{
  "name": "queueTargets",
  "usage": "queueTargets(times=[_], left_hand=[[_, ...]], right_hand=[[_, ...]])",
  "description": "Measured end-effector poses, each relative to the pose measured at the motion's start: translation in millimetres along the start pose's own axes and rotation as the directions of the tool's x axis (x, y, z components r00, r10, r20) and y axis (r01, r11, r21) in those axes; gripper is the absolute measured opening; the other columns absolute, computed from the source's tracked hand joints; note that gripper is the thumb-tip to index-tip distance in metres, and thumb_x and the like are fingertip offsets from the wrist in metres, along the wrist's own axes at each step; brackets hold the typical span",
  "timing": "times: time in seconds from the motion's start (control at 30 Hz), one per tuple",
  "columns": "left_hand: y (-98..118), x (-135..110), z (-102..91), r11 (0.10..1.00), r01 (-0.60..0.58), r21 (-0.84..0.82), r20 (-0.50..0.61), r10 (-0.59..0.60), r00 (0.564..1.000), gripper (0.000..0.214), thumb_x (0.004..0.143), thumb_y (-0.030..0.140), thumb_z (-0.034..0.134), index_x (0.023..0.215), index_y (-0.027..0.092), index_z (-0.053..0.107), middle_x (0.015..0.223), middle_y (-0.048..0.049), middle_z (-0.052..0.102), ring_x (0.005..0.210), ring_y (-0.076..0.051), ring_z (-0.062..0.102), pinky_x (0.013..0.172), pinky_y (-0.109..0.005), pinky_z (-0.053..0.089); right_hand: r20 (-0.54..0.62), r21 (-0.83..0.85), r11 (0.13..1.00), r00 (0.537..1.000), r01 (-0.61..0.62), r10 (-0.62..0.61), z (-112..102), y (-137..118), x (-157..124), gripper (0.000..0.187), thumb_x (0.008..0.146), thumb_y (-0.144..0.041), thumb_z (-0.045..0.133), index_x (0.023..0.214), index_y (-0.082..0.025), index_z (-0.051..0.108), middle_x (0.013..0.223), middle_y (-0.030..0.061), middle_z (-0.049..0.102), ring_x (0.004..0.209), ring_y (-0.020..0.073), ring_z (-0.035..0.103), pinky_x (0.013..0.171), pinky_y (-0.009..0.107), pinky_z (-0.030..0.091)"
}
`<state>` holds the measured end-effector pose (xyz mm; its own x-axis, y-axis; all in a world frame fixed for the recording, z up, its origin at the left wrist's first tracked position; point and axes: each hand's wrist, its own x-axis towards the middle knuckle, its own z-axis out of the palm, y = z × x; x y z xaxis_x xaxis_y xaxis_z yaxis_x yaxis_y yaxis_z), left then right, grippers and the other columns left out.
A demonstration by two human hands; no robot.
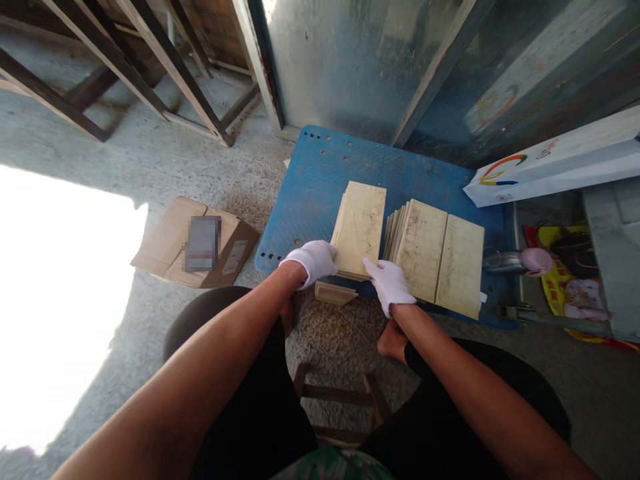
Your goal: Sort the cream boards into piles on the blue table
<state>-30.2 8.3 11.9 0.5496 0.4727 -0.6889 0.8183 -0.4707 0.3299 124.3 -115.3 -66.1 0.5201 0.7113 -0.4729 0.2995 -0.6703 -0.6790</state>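
Note:
My left hand (311,261), in a white glove, grips the left near edge of a stack of thin pale rectangular boards (360,223). At the near right corner of that stack is my right hand (389,283), also gloved, its thumb lying on the top board and its other fingers mostly hidden. Two more stacks of similar boards stand side by side to the right, the nearer stack (423,247) fanned at its left edge and the farther stack (463,263) lying beyond it. Dark smudges mark the boards. A few boards (335,293) show below the blue surface's near edge.
All the stacks rest on a low blue plastic surface (295,193). A metal cup with a pink top (535,262) and a white bag (555,160) are at the right. On the floor at left lies a flattened cardboard box (165,233). A wooden stool (340,395) stands between the legs.

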Motion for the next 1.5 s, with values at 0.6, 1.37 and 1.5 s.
queueTargets(times=[0.6, 1.37, 1.5], left_hand=[[-1.4, -3.5, -2.6, 0.999, 0.005, -0.035, 0.012, -0.004, 1.0, 0.028, 0.079, 0.038, 0.057, 0.095, 0.02, 0.069, 0.091, -0.0029, 0.073, 0.078, -0.015, 0.063, 0.065, -0.021, 0.044], [-15.5, -45.5, -24.9, -0.041, -0.23, -0.972, -0.229, -0.027, 0.973, 0.033, 0.079, 0.027, 0.074, 0.108, 0.013, 0.067, 0.1, -0.0086, 0.075, 0.083, -0.017, 0.07, 0.082, -0.032, 0.057], [-8.9, -58.3, -21.6, -0.018, -0.221, -0.975, -0.221, -0.033, 0.975, 0.039, 0.066, 0.033, 0.085, 0.097, 0.013, 0.071, 0.089, -0.0068, 0.075, 0.078, -0.018, 0.07, 0.073, -0.032, 0.057]], right_hand=[[0.283, 0.459, 0.849, 0.949, -0.262, 0.14, -8.6, -36.4, -3.8, 0.039, 0.07, -0.049, 0.079, 0.092, -0.019, 0.065, 0.092, 0.0046, 0.073, 0.062, 0.0127, 0.065, 0.04, 0.017, 0.05], [0.568, 0.374, 0.926, 0.801, -0.044, -0.191, -20.8, -42.7, -60.8, 0.059, 0.066, -0.058, 0.079, 0.108, -0.018, 0.07, 0.106, 0.0069, 0.074, 0.108, 0.0264, 0.065, 0.102, 0.042, 0.049], [0.489, 0.349, 0.935, 0.84, 0.059, -0.236, -61.8, -58.0, -42.2, 0.054, 0.069, -0.05, 0.081, 0.112, -0.019, 0.067, 0.112, 0.0086, 0.071, 0.105, 0.024, 0.066, 0.098, 0.042, 0.051]])
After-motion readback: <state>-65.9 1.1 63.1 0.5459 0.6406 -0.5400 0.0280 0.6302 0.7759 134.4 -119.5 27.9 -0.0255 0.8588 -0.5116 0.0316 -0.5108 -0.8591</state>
